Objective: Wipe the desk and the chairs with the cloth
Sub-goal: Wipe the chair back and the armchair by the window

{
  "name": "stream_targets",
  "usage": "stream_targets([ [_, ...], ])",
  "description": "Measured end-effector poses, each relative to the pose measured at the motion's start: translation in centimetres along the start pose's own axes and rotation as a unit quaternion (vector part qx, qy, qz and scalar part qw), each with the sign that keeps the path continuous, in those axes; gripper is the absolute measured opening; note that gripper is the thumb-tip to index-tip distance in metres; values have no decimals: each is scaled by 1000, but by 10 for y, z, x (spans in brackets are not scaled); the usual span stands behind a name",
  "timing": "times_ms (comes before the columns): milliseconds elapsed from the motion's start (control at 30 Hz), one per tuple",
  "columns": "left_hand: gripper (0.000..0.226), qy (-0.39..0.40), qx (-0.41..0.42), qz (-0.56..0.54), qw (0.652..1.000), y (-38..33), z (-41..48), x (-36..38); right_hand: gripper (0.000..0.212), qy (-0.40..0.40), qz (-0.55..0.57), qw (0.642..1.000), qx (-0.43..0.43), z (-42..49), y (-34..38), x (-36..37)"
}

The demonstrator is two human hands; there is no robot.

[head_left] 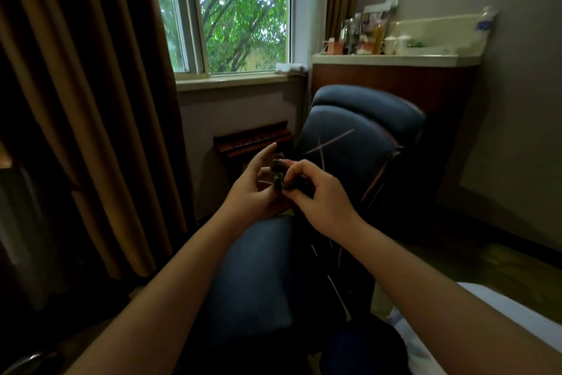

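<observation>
Here, both hands meet in the middle of the view, above the gap between two blue chairs. The right hand (316, 192) has its fingers curled, pinching a small dark wad, apparently the cloth (278, 178), between thumb and fingertips. The left hand (254, 189) is spread loosely, palm turned to the right, its longer fingers stretched up and away while the lower ones reach in to touch the left side of the cloth. It is blurred there, so whether those lower fingers actually grip cannot be told. The cloth is bunched tight, held in the air and touching neither chair.

The near chair (252, 277) lies under the forearms, its padded blue surface running from the bottom of the view up to the wrists. The far chair (349, 131) stands just beyond the hands and a little to the right, with thin pinkish lines across its dark blue back.

Far left hangs a brown curtain (76, 101) beside a window (240, 10) with green trees outside. A small pale bundle (289, 67) sits at the right end of the sill. Under the window a reddish wooden grille (252, 137) is set against the wall. Far right, behind the far chair, a pale-topped table (386, 60) carries bottles (352, 31) and white cups (395, 41). The corner of a white bed (486, 314) shows near right.
</observation>
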State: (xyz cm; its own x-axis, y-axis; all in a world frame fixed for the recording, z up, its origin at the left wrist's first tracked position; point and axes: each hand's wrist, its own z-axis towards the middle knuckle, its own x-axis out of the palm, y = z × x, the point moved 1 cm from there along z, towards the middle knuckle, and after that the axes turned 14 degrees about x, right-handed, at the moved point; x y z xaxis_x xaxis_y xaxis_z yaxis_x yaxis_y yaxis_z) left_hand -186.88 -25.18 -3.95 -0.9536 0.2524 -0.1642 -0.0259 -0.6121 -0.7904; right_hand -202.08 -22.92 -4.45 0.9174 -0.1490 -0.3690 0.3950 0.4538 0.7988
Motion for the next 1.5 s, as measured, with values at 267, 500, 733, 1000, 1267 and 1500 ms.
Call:
stream_targets([
  [267,17,-12,58,118,991,-32,19,-11,29,-17,-112,992,-48,6,25,-22],
  [500,17,-64,109,228,965,-47,29,-28,27,-95,-165,980,-63,14,48,-36],
  [733,10,-82,79,279,953,-50,21,-56,24,-134,-161,978,13,19,41,-43],
  [1000,18,-90,9,214,973,-33,13,-68,14,-129,-30,984,121,23,38,-35],
  [1267,15,-124,34,394,910,-15,11,-55,5,-39,107,970,215,30,35,-13],
  [1500,33,113,23,324,939,-19,20,-23,9,-22,-81,985,150,40,22,1],
])
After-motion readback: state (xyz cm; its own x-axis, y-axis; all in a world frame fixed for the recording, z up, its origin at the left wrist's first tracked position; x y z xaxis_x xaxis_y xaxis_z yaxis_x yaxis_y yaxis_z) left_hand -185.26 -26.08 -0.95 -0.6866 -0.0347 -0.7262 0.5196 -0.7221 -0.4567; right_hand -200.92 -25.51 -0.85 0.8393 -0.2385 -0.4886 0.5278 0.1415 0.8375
